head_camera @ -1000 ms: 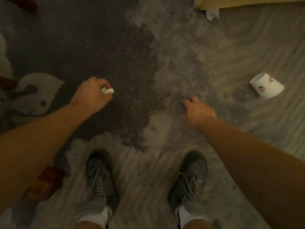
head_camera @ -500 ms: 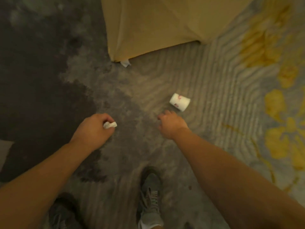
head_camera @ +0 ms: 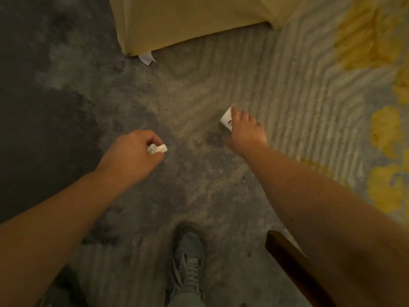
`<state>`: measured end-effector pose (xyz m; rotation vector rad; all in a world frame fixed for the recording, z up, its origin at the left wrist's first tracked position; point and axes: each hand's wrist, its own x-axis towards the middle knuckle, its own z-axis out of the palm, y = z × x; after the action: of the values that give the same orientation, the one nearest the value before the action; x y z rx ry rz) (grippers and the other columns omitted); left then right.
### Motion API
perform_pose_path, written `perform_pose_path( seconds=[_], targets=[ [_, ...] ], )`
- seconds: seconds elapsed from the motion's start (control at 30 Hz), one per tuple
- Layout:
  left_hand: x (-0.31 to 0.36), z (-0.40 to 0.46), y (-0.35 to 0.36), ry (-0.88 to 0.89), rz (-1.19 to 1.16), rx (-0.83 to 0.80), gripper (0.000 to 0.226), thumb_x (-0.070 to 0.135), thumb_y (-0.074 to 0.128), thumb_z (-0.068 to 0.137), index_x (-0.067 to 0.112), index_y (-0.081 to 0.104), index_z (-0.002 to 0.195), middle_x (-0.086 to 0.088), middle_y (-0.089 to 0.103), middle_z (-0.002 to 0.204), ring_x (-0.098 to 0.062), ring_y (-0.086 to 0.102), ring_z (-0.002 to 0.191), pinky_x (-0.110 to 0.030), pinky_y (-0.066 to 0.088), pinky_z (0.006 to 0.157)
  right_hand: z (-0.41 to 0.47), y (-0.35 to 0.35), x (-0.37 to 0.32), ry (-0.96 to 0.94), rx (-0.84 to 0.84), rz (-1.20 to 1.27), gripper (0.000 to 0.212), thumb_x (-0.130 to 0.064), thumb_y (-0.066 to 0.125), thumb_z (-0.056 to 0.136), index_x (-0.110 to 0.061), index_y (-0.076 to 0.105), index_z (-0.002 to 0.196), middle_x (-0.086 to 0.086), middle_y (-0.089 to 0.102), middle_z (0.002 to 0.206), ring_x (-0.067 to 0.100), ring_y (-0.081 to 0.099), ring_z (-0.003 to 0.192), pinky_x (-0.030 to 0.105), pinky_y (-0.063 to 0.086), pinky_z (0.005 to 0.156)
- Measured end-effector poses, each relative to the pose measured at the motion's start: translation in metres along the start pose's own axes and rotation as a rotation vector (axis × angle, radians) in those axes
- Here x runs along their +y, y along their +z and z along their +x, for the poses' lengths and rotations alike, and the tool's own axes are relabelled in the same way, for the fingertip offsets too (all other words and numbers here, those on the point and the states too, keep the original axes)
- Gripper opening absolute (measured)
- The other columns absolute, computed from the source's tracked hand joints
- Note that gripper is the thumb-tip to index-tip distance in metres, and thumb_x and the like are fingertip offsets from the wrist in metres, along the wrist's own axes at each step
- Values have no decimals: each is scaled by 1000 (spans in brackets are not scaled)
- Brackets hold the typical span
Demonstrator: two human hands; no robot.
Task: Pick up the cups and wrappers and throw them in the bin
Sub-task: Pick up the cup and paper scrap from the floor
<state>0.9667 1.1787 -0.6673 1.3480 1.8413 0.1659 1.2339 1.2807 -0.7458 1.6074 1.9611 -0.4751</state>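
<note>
My left hand is closed around a crumpled white wrapper, which sticks out between thumb and fingers above the carpet. My right hand reaches down over a white paper cup with a red mark, lying on its side on the carpet. My fingers curl over the cup's top and my thumb sits below it, so most of the cup is hidden. A small white scrap of paper lies at the corner of the yellow furniture. No bin is in view.
A yellow fabric-covered piece of furniture stands ahead. A grey patterned carpet with yellow patches lies to the right. A dark wooden furniture edge is under my right forearm. My grey shoe is at the bottom centre.
I have stepped forward and to the right. My right hand moved from just short of the cup to over it and closed on it. The left hand still holds the wrapper.
</note>
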Motion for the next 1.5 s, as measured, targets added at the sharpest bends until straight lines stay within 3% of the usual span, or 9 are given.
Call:
perform_pose_path(
  seconds=[0.13,0.27,0.4,0.53,0.7,0.9,1.07,1.2,1.5],
  targets=[
    [-11,-7,0,-24,9,-10,6,31,74,79,29,69,81,4,70,80,-18,65,76,-32,50,69,6,1,-2,40,-9,-20,83,-34,62,93,-10,12,154,19,46,138,36,50,122,50,46,96],
    [-16,-20,-11,-71,-29,-3,8,33,74,77,30,68,81,6,70,81,-16,66,77,-34,52,71,-8,-8,-8,-6,-42,-34,66,-32,65,92,-9,29,143,20,50,131,37,52,116,47,49,88],
    [-23,-45,-43,-141,-75,22,12,38,72,75,31,69,84,10,71,79,-13,66,76,-34,53,72,-45,-38,-35,-85,-94,-28,76,-39,74,82,-14,34,142,17,49,131,35,49,117,43,45,79],
    [-33,-83,-97,-133,-90,54,10,35,73,76,30,70,83,8,66,82,-15,63,77,-31,48,70,-101,-89,-78,-171,-69,13,78,-46,72,79,-20,34,143,14,46,127,34,51,113,49,53,82],
    [-51,-151,-188,-180,-113,69,12,32,77,73,31,68,81,7,58,83,-15,60,75,-30,42,66,-201,-168,-143,-205,-91,129,88,-45,71,77,-23,27,150,12,43,129,35,50,115,47,50,89],
    [-48,-257,-323,-225,-102,89,21,36,80,73,32,65,88,6,60,90,-16,61,83,-30,44,69,-338,-284,-227,-251,-52,196,86,-47,66,78,-27,26,150,6,45,125,30,51,112,46,51,86],
    [-33,-366,-430,-256,-113,255,19,41,75,79,37,61,90,11,60,93,-9,59,81,-30,47,66,-438,-388,-285,-369,120,305,74,-45,68,77,-26,38,141,4,48,119,28,53,106,44,52,81],
    [-18,-456,-484,-292,-156,442,17,39,74,81,38,61,91,15,58,91,-6,58,78,-25,44,61,-499,-453,-315,-518,287,333,77,-45,70,75,-27,39,142,4,50,118,28,53,105,43,51,82],
    [34,-679,-475,-458,-311,958,23,39,80,76,42,61,88,18,60,89,-2,59,74,-19,41,56,-612,-510,-344,-1006,376,275,82,-52,70,78,-31,31,147,-1,46,126,19,50,109,40,53,84]
  ],
)
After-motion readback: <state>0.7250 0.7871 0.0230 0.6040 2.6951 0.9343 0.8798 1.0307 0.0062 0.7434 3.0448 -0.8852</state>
